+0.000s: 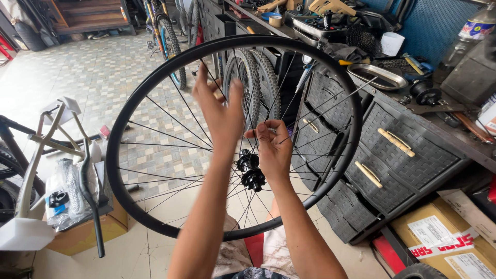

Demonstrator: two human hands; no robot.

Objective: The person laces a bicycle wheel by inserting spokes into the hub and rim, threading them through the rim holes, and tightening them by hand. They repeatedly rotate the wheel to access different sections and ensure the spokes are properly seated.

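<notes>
The person is holding the black bicycle wheel [155,93] upright above the lap, left hand [219,111] fingers spread among spokes above the hub [250,170], right hand [274,150] fingers pinching one spoke beside it.

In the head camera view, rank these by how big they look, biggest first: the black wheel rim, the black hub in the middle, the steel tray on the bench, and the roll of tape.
1. Black wheel rim
2. Steel tray
3. Black hub, though it is nearer the camera
4. Roll of tape, far back
</notes>
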